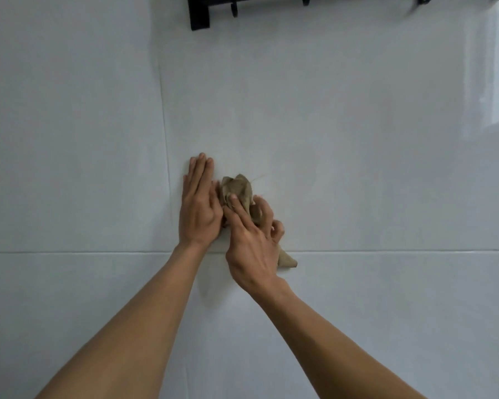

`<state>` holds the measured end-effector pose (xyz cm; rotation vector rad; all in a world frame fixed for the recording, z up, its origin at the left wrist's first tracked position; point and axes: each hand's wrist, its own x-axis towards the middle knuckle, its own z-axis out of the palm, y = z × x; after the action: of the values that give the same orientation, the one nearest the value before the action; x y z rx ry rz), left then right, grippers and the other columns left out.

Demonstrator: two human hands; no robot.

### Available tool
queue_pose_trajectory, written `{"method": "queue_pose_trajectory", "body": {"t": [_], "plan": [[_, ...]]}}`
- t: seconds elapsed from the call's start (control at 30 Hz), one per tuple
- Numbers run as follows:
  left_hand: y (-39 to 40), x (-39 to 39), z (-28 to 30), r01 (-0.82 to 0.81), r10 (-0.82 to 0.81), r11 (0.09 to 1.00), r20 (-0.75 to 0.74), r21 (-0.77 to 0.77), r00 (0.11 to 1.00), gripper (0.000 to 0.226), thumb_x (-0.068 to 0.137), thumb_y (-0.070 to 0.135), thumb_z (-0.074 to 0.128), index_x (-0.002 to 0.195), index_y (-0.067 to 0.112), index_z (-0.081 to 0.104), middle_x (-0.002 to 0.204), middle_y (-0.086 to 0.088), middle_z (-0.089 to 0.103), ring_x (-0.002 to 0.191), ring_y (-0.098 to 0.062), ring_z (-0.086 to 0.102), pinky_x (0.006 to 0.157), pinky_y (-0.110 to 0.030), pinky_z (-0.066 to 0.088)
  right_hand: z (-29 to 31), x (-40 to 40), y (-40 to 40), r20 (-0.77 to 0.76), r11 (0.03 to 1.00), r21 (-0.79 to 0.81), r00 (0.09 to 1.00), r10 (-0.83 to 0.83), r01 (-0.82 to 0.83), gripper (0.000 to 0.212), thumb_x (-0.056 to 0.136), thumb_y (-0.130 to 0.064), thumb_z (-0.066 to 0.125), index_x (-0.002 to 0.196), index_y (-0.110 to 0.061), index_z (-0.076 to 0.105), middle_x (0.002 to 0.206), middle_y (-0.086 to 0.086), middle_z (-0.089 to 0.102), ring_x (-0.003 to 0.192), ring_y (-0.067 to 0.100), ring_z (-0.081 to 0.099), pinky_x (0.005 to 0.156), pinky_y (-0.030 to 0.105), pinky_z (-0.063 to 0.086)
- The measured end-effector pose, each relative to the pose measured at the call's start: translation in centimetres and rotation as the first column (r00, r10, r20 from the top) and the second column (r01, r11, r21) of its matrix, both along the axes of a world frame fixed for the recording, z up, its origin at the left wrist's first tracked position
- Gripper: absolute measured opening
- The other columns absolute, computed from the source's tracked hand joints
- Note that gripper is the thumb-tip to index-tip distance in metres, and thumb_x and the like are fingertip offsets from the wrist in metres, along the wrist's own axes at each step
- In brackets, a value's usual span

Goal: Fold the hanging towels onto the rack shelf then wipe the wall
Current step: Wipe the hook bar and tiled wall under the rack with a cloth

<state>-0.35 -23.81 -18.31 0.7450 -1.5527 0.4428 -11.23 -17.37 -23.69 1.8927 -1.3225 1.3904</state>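
Observation:
A crumpled tan cloth [238, 188] lies against the white tiled wall [343, 133] at mid-frame. My right hand [251, 237] grips the cloth, the index finger stretched over it and the other fingers curled round its folds; a corner of the cloth hangs out below the hand. My left hand [198, 205] lies flat on the wall just left of the cloth, fingers straight and together, its thumb side touching the cloth's edge. The black rack [211, 10] is fixed to the wall at the top edge, only its underside and hooks showing; its shelf is out of view.
Grout lines cross the wall: a vertical one left of my left hand and a horizontal one just below both wrists. Black hooks [234, 11] hang under the rack. A bright reflection lies on the tiles at the right.

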Motion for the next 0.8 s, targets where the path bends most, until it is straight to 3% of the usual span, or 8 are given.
{"method": "queue_pose_trajectory", "body": {"t": [0.07,0.13,0.2,0.27,0.33,0.53,0.7,0.8], "plan": [[1.0,0.6,-0.8,-0.006,0.008,0.997,-0.027,0.072,1.0,0.048,0.107,0.022,0.034,0.151,0.003,0.039,0.163,-0.007,0.029,0.153,-0.016,0.017,0.125,-0.028,0.014,-0.2,0.3,0.7,-0.009,0.997,0.073,0.999,0.041,-0.04,0.073,0.079,-0.008,0.03,0.145,-0.033,0.048,0.16,-0.019,0.034,0.13,0.019,0.018,0.083,0.031,0.011],[2.2,0.9,-1.6,-0.01,0.021,0.988,-0.072,0.153,0.997,0.045,0.108,0.023,0.036,0.147,0.004,0.046,0.161,-0.006,0.034,0.152,-0.015,0.022,0.121,-0.015,0.012,-0.3,0.7,1.5,0.052,0.977,0.121,0.984,0.168,-0.174,0.07,0.08,0.002,0.035,0.14,-0.031,0.054,0.149,-0.021,0.047,0.116,0.018,0.027,0.086,0.031,0.018],[3.6,1.2,-2.2,-0.039,0.06,0.976,-0.09,0.216,0.994,0.042,0.108,0.026,0.037,0.14,0.005,0.055,0.157,-0.006,0.041,0.149,-0.017,0.029,0.12,-0.019,0.018,-0.1,1.1,2.2,0.228,0.897,0.219,0.914,0.336,-0.385,0.064,0.086,0.01,0.038,0.135,-0.026,0.06,0.116,-0.026,0.056,0.109,0.018,0.035,0.093,0.032,0.033],[4.8,1.1,-2.4,-0.057,0.083,0.956,-0.078,0.289,0.994,0.041,0.108,0.027,0.038,0.134,0.006,0.061,0.154,-0.007,0.045,0.146,-0.019,0.033,0.119,-0.024,0.023,0.7,1.1,3.2,0.38,0.824,0.239,0.83,0.408,-0.515,0.055,0.087,0.01,0.041,0.127,-0.019,0.065,0.1,-0.013,0.064,0.104,0.02,0.051,0.088,0.028,0.045],[5.9,0.8,-2.1,-0.015,0.062,0.925,-0.112,0.379,0.992,0.042,0.107,0.028,0.037,0.133,0.006,0.062,0.15,-0.008,0.05,0.142,-0.021,0.04,0.117,-0.025,0.025,1.7,1.1,4.3,0.502,0.779,0.227,0.756,0.421,-0.584,0.047,0.088,0.01,0.042,0.12,-0.012,0.069,0.099,0.002,0.072,0.094,0.017,0.065,0.082,0.029,0.054],[11.3,-1.3,2.4,0.307,-0.094,0.791,-0.391,0.529,0.916,0.039,0.107,0.037,0.036,0.12,0.017,0.066,0.109,-0.002,0.069,0.106,-0.018,0.063,0.098,-0.031,0.047,5.8,0.8,7.6,0.761,0.612,0.221,0.526,0.38,-0.76,0.043,0.096,0.008,0.036,0.108,-0.016,0.071,0.096,0.008,0.074,0.093,0.023,0.071,0.083,0.035,0.061],[13.5,-1.3,6.2,0.433,-0.116,0.665,-0.488,0.608,0.865,0.036,0.106,0.046,0.036,0.1,0.027,0.066,0.107,0.005,0.067,0.105,-0.017,0.061,0.095,-0.031,0.043,9.8,0.1,9.9,0.828,0.546,0.244,0.465,0.312,-0.801,0.039,0.098,0.004,0.04,0.097,-0.018,0.072,0.092,0.011,0.075,0.09,0.024,0.071,0.084,0.042,0.06],[14.5,-0.8,9.2,0.455,-0.108,0.589,-0.493,0.668,0.863,0.057,0.099,0.062,0.031,0.095,0.025,0.074,0.108,-0.001,0.072,0.104,-0.022,0.064,0.098,-0.042,0.048,13.1,-0.9,11.9,0.857,0.52,0.232,0.426,0.291,-0.822,0.036,0.1,0.003,0.041,0.101,-0.016,0.072,0.099,0.016,0.074,0.092,0.026,0.071,0.092,0.047,0.058]]}}
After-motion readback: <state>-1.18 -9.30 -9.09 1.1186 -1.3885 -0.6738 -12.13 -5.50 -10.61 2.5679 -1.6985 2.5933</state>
